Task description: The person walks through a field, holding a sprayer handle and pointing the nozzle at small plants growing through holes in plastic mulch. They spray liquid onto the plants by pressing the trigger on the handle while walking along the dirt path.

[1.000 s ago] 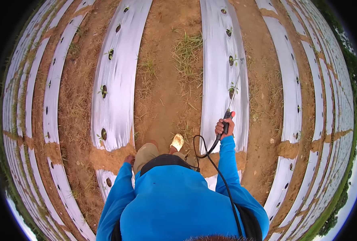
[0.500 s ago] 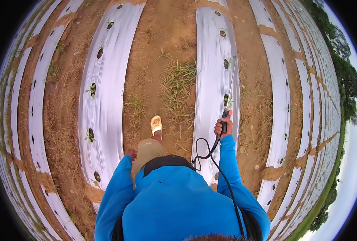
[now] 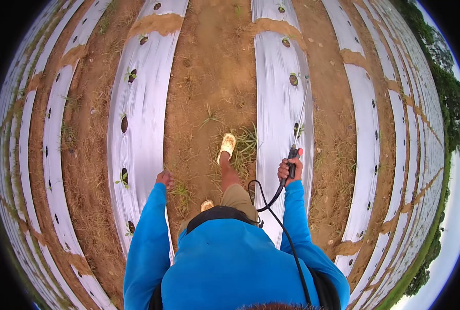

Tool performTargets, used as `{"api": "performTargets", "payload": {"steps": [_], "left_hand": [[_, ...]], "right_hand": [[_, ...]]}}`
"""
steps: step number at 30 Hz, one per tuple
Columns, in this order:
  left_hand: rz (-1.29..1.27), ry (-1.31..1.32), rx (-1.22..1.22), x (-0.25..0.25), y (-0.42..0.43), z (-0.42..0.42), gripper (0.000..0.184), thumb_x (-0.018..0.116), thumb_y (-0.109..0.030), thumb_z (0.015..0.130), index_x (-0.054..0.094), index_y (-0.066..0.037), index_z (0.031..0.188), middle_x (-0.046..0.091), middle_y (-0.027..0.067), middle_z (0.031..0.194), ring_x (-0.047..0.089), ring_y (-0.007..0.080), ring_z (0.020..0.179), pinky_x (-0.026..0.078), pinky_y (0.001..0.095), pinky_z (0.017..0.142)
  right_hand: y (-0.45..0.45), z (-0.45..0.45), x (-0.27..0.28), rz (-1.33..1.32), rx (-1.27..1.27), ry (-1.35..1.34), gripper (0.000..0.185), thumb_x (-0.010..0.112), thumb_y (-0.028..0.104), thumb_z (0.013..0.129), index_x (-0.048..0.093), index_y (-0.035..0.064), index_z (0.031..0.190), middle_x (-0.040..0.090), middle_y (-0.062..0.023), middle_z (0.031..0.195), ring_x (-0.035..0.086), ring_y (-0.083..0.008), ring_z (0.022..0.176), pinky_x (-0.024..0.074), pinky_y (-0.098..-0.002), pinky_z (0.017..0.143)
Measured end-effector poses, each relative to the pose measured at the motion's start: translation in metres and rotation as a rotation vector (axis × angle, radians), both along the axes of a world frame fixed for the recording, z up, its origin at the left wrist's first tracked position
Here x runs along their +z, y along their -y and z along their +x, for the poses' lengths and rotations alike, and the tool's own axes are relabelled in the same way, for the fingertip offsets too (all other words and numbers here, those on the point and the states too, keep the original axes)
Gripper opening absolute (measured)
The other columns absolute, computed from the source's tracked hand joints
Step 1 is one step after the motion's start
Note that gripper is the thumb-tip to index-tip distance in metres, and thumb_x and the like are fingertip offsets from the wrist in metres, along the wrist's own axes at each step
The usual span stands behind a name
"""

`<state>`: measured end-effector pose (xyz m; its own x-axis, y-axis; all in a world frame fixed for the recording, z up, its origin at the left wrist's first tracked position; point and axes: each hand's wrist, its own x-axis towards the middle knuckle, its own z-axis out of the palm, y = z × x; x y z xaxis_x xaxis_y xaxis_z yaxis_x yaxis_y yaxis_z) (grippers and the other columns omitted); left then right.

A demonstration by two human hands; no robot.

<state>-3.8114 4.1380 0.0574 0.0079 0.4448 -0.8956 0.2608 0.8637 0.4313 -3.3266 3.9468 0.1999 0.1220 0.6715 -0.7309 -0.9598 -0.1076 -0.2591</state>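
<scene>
My right hand (image 3: 290, 169) is wrapped round the black handle of a spray wand (image 3: 292, 156), which has a red part at its side. Its thin metal lance (image 3: 303, 106) points forward over the right-hand mulched bed (image 3: 272, 113), past a seedling (image 3: 298, 129) in a planting hole. From the handle a black hose (image 3: 287, 227) loops back along my right arm and over my shoulder. My left hand (image 3: 166, 179) hangs beside the left-hand mulched bed (image 3: 143, 119), its fingers curled with nothing visible in them. On that bed, a small seedling (image 3: 123, 179) grows from a hole.
Between the beds runs a bare soil path (image 3: 206, 67) with a grass clump (image 3: 246, 146) beside my forward foot, in a pale clog (image 3: 227, 143). A soil strip (image 3: 160, 22) crosses the left bed ahead. More plastic-covered rows lie on both sides; trees (image 3: 444, 88) stand far right.
I have stepped forward along the path, so the beds slide back towards me and the other foot now leads. My left hand has swung forward; the right keeps its hold on the spray wand.
</scene>
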Motion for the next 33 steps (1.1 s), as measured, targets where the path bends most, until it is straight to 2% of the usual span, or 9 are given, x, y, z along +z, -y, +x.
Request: {"api": "performTargets", "payload": {"steps": [6, 8, 10, 12, 17, 25, 27, 30, 33], "left_hand": [[-0.116, -0.034, -0.012, -0.017, -0.054, 0.034, 0.018, 0.049, -0.025, 0.085, 0.053, -0.007, 0.084, 0.054, 0.0063, 0.065, 0.045, 0.0155, 0.046, 0.033, 0.0271, 0.037], [-0.268, -0.086, -0.159, -0.018, -0.09, 0.054, 0.021, 0.053, -0.027, 0.083, 0.058, -0.009, 0.091, 0.059, 0.0054, 0.075, 0.055, 0.0192, 0.058, 0.045, 0.0378, 0.051], [-0.278, -0.1, -0.172, -0.004, -0.131, 0.076, 0.023, 0.055, -0.029, 0.08, 0.059, -0.01, 0.093, 0.061, 0.0063, 0.081, 0.057, 0.0208, 0.067, 0.047, 0.0385, 0.057], [0.068, -0.054, -0.034, 0.021, -0.179, 0.11, 0.021, 0.054, -0.029, 0.08, 0.058, -0.009, 0.088, 0.058, 0.007, 0.073, 0.051, 0.0154, 0.055, 0.042, 0.033, 0.045], [0.011, -0.018, -0.032, 0.034, -0.336, 0.183, 0.021, 0.048, -0.031, 0.087, 0.052, -0.011, 0.084, 0.053, 0.003, 0.067, 0.048, 0.0115, 0.049, 0.036, 0.0259, 0.039], [-0.291, 0.027, 0.064, -0.057, -0.543, 0.265, 0.014, 0.048, -0.02, 0.085, 0.054, -0.007, 0.083, 0.05, 0.0049, 0.062, 0.042, 0.0119, 0.043, 0.028, 0.0255, 0.034], [-0.103, -0.243, -0.326, -0.06, -0.584, 0.284, 0.013, 0.049, -0.017, 0.083, 0.056, -0.006, 0.083, 0.05, 0.0058, 0.061, 0.04, 0.0127, 0.042, 0.026, 0.0263, 0.033], [-0.235, 0.078, 0.017, -0.047, -0.675, 0.309, 0.014, 0.049, -0.019, 0.083, 0.055, -0.006, 0.086, 0.05, 0.0065, 0.062, 0.041, 0.0135, 0.042, 0.028, 0.0273, 0.033], [-0.105, 0.076, 0.01, -0.018, -0.772, 0.341, 0.016, 0.048, -0.02, 0.084, 0.054, -0.008, 0.092, 0.052, 0.0056, 0.064, 0.043, 0.013, 0.043, 0.029, 0.0282, 0.033]], "right_hand": [[-0.157, 0.086, -0.013, 0.006, -0.002, -0.064, 0.017, 0.055, 0.023, 0.07, 0.047, 0.0078, 0.069, 0.04, 0.0014, 0.051, 0.036, -0.0107, 0.036, 0.0329, -0.0243, 0.033], [-0.211, 0.117, -0.004, 0.039, 0.02, -0.069, 0.018, 0.055, 0.024, 0.07, 0.047, 0.0079, 0.069, 0.04, 0.0016, 0.051, 0.036, -0.0106, 0.036, 0.0322, -0.0243, 0.032], [-0.262, 0.147, 0.012, 0.035, 0.011, -0.043, 0.016, 0.055, 0.022, 0.07, 0.049, 0.0075, 0.069, 0.041, 0.0016, 0.051, 0.038, -0.0107, 0.037, 0.0337, -0.0249, 0.032], [-0.307, 0.18, 0.017, 0.069, 0.028, -0.08, 0.016, 0.055, 0.022, 0.07, 0.049, 0.0072, 0.07, 0.041, 0.0015, 0.051, 0.038, -0.0109, 0.037, 0.0342, -0.0249, 0.033], [-0.413, 0.243, 0.017, 0.045, 0.081, -0.066, 0.018, 0.056, 0.025, 0.07, 0.047, 0.0095, 0.069, 0.038, 0.0021, 0.052, 0.035, -0.0103, 0.038, 0.0286, -0.0245, 0.034], [-0.633, 0.316, 0.015, 0.09, 0.053, -0.013, 0.018, 0.055, 0.023, 0.069, 0.048, 0.006, 0.071, 0.04, 0.0006, 0.052, 0.037, -0.0114, 0.037, 0.0329, -0.0248, 0.034], [-0.681, 0.33, 0.023, 0.069, 0.029, -0.019, 0.018, 0.055, 0.023, 0.069, 0.048, 0.0059, 0.071, 0.04, 0.0004, 0.052, 0.037, -0.0115, 0.037, 0.0331, -0.025, 0.034], [-0.749, 0.362, 0.038, 0.115, 0.008, -0.061, 0.019, 0.054, 0.023, 0.07, 0.048, 0.0055, 0.071, 0.041, -0.0005, 0.053, 0.037, -0.0119, 0.038, 0.0338, -0.0258, 0.035], [-0.808, 0.395, 0.048, 0.184, -0.013, -0.159, 0.021, 0.055, 0.024, 0.071, 0.049, 0.0045, 0.073, 0.042, -0.0014, 0.054, 0.038, -0.0122, 0.039, 0.0338, -0.0258, 0.035]]}}
